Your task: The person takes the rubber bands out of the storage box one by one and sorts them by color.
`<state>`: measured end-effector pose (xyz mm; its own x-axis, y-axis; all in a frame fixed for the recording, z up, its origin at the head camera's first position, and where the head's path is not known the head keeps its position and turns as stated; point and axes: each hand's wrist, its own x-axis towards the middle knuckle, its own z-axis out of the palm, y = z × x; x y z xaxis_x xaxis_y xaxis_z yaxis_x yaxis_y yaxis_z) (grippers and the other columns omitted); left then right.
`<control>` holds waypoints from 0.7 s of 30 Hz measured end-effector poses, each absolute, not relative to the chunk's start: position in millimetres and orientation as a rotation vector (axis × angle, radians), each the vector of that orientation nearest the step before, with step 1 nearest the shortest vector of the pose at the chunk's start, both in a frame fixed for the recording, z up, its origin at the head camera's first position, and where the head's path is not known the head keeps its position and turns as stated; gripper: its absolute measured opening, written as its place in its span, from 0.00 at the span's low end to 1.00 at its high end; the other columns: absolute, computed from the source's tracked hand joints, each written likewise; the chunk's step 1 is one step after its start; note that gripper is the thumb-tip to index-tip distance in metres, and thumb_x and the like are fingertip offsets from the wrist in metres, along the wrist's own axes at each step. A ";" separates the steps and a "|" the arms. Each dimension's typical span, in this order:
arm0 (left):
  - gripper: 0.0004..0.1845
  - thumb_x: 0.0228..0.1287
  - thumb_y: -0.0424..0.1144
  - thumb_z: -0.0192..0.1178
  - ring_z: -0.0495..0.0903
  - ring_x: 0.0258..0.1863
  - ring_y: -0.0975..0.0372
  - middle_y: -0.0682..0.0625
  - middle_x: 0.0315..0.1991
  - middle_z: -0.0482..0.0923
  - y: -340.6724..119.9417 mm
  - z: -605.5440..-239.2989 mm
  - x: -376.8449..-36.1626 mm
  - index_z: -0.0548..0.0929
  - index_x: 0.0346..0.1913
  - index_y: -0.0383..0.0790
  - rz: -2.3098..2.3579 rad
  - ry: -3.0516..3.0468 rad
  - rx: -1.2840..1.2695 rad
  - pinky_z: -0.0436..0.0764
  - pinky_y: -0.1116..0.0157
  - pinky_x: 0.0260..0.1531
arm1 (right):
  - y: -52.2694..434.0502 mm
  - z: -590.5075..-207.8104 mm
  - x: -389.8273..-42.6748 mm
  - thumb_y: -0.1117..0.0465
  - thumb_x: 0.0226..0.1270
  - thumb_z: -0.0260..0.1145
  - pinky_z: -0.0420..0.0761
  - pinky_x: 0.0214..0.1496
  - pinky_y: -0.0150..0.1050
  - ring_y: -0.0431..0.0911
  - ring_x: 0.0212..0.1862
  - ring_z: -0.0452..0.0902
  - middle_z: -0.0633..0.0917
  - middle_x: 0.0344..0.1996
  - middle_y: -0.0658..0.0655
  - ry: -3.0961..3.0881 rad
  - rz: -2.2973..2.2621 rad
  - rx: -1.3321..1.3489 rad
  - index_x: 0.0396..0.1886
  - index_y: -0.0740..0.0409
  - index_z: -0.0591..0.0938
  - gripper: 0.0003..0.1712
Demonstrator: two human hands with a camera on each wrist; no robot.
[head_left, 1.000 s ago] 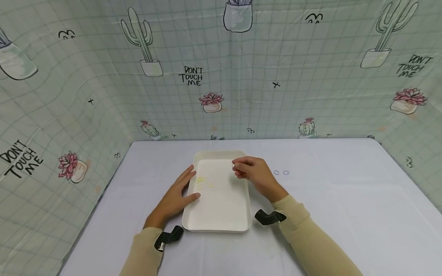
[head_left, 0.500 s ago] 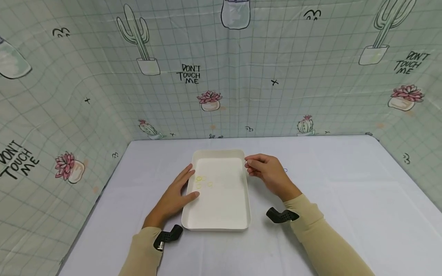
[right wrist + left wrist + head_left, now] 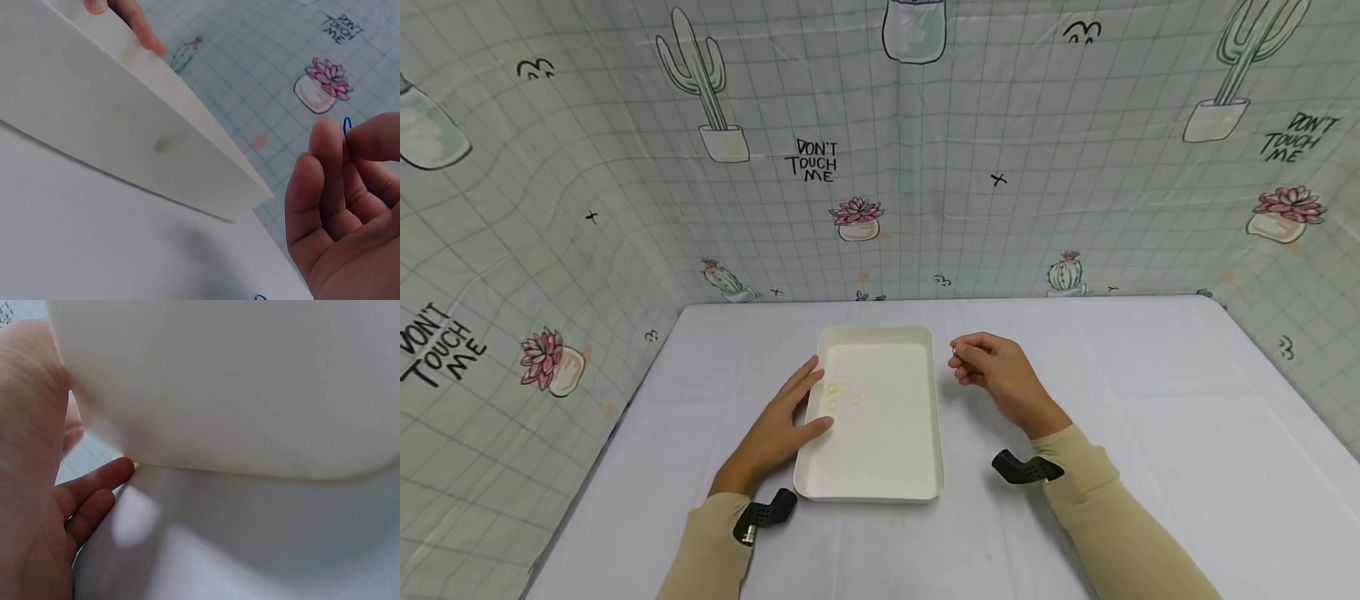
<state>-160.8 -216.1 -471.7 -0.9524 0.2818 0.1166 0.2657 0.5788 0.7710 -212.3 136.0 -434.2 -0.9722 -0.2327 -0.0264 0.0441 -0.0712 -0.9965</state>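
Ring (image 3: pixel 345 127) is pinched by the right hand (image 3: pixel 1000 375) beside the tray (image 3: pixel 880 454), which is touched by the spread left hand (image 3: pixel 777 427)

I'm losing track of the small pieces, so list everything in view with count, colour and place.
Tray: one, white, on the table in front of the person.
Yellow rings: about four, small and possibly overlapping, inside the tray toward its left side.
Held ring: one, blue, pinched by the right hand.
Loose ring: one seen, blue, on the table, cut off by the right wrist view's lower edge.
Table: one, white, under the tray.
Backdrop: pale green, gridded, with plant drawings and lettering, around the table.
Wrist devices: two, black, one per wrist.
Sleeves: two, beige.
Left hand: one, bare, at the tray's left edge.
Right hand: one, bare, right of the tray.
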 end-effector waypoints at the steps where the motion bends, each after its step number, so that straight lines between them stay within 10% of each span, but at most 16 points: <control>1: 0.43 0.63 0.49 0.68 0.46 0.78 0.54 0.57 0.80 0.47 -215.4 -472.9 -160.6 0.61 0.78 0.43 1.345 2.778 0.483 0.52 0.41 0.71 | 138.6 -434.0 -211.6 0.60 0.76 0.62 0.84 0.43 0.38 0.44 0.34 0.80 0.84 0.35 0.57 2.012 -2.157 -0.202 0.57 0.79 0.73 0.24; 21: 0.43 0.63 0.48 0.68 0.47 0.78 0.53 0.56 0.80 0.48 -213.1 -467.9 -162.4 0.62 0.77 0.41 1.358 2.758 0.487 0.53 0.42 0.71 | 207.2 -431.7 -208.9 0.57 0.77 0.60 0.84 0.43 0.34 0.42 0.37 0.80 0.84 0.37 0.55 2.233 -2.103 0.011 0.56 0.72 0.76 0.21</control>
<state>-162.4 -213.1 -467.9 -0.9507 0.2897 0.1110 0.2646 0.5703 0.7777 -208.9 207.2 -431.7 -0.9973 -0.0451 -0.0586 0.0558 0.0612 -0.9966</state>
